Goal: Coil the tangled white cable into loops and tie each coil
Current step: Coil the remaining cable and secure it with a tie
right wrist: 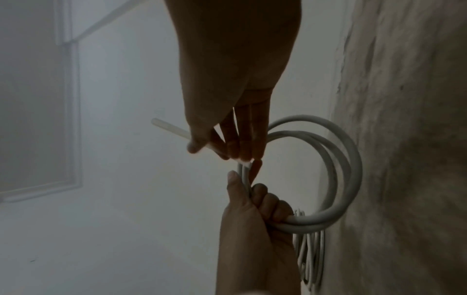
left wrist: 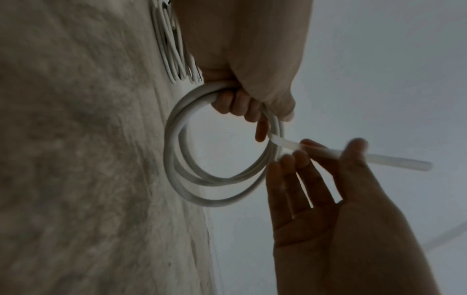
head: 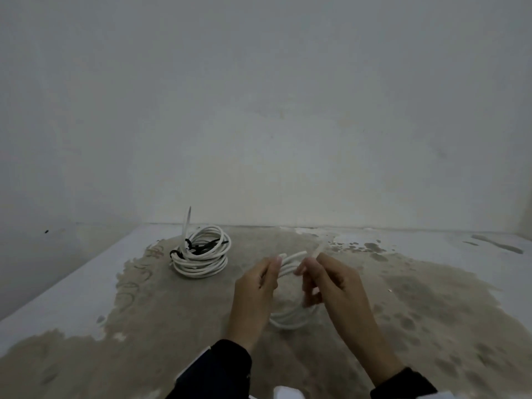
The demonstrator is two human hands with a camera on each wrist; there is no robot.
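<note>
A small coil of white cable (head: 290,319) hangs upright just above the floor, a few loops wide. My left hand (head: 272,272) grips its top, fingers curled through the loops (left wrist: 177,179). A pale, flat tie strip (left wrist: 391,159) runs out from the coil beside those fingers. My right hand (head: 309,272) pinches this strip between thumb and fingertips, close to the coil; the other fingers are spread. In the right wrist view the strip (right wrist: 166,127) sticks out to the left past the thumb, and the coil (right wrist: 351,169) curves right of both hands.
A second, larger white cable coil (head: 201,254) lies on the floor at the back left, bound with black ties, a white tie tail (head: 187,223) standing up from it. The stained concrete floor (head: 403,312) meets a pale wall (head: 259,139) close behind.
</note>
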